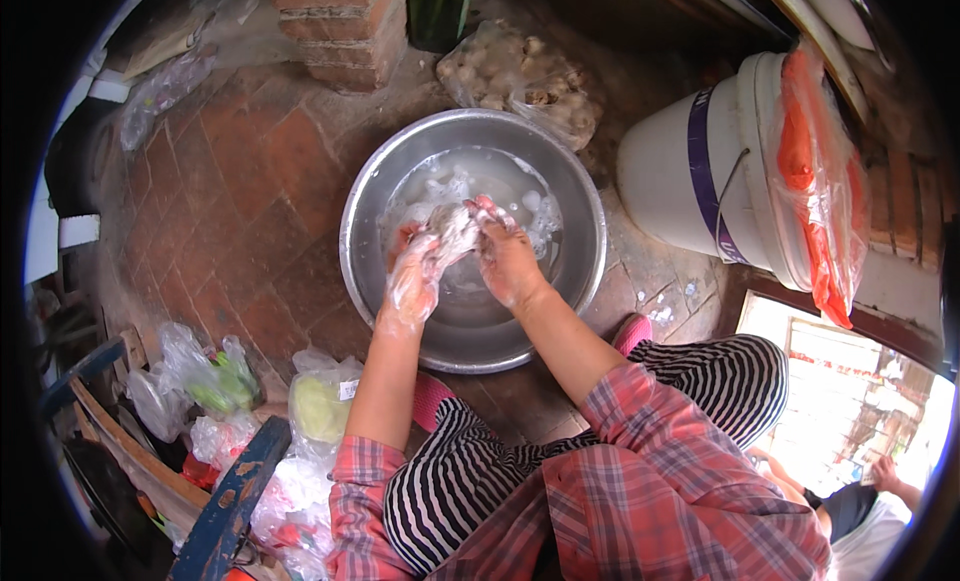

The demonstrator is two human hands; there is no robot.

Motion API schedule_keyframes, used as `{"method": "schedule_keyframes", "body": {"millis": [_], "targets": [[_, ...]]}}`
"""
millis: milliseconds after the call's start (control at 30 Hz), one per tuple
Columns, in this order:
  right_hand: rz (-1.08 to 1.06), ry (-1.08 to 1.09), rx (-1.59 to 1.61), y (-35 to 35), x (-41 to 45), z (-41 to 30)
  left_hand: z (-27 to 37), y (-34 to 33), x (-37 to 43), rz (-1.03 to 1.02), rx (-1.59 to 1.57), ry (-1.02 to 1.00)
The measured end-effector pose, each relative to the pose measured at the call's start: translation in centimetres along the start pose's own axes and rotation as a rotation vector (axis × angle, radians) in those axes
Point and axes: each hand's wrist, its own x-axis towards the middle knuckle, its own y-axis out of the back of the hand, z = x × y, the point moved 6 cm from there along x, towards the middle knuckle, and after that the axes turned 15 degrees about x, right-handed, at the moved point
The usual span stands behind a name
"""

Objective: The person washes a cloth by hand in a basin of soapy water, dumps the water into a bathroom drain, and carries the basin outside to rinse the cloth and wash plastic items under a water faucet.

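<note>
A wide metal basin (352,236) stands on the floor before me, holding cloudy, soapy water (487,168) with patches of foam. Over its middle, my left hand (414,281) and my right hand (511,258) grip a whitish, lather-covered bundle (454,230), apparently wet cloth. Foam coats my left hand down to the wrist and also clings to my right fingers. The bundle is squeezed between both hands, above the water. Its full shape is hidden by the fingers and lather.
Beyond the basin lies a plastic bag of garlic-like bulbs (525,71) near a brick pillar (337,26). A lidded white bucket (675,153) stands right, with a red plastic bag (814,176) on top. Bagged vegetables (221,382) and a worn blue wooden frame (232,498) are left. Another person (847,506) is lower right.
</note>
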Motion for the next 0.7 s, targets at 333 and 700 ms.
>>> {"method": "schedule_keyframes", "body": {"millis": [333, 700], "targets": [[-0.323, 0.925, -1.402, -5.5, -6.9, 4.5, -3.1, -0.6, -1.6, -0.204, -0.253, 0.010], [-0.405, 0.820, -1.321, -4.6, -9.2, 5.1, -3.0, 2.5, 0.5, 0.304, -0.007, 0.185]]}}
